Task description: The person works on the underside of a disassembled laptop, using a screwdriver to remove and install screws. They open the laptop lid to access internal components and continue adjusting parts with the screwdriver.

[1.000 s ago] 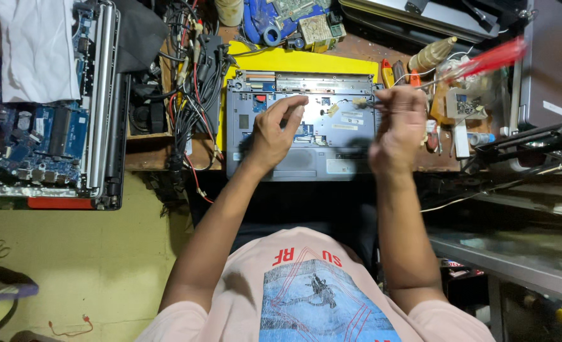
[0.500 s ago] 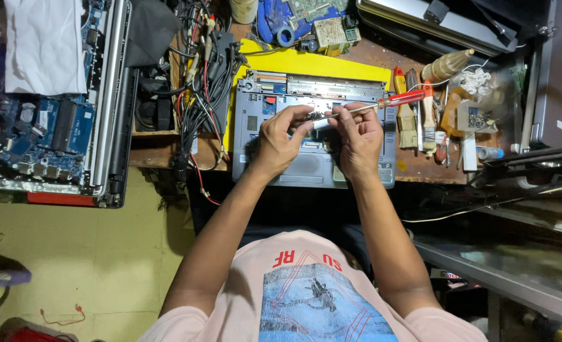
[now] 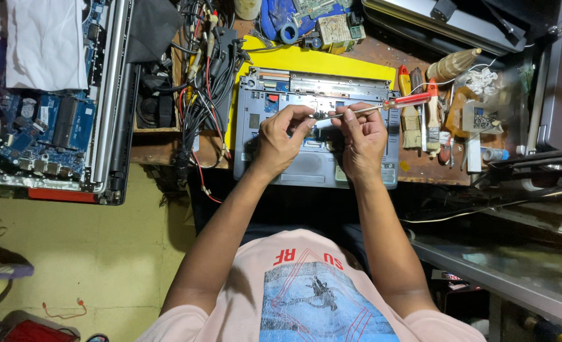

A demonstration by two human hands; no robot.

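A grey opened laptop base lies on a yellow mat on the wooden bench. My right hand holds a red-handled screwdriver, its shaft pointing left across the base. My left hand pinches the tip end of the shaft with thumb and fingers. Both hands hover close together over the middle of the laptop base. What sits at the tip is too small to tell.
A tangle of cables hangs left of the laptop. Farther left lies a second opened laptop with a blue circuit board and a white cloth. Brushes and small tools lie on the right. Dark laptop cases stack at the back right.
My right hand has moved left from the bench's right side to the middle of the laptop with the screwdriver. My left hand now pinches the shaft's tip.
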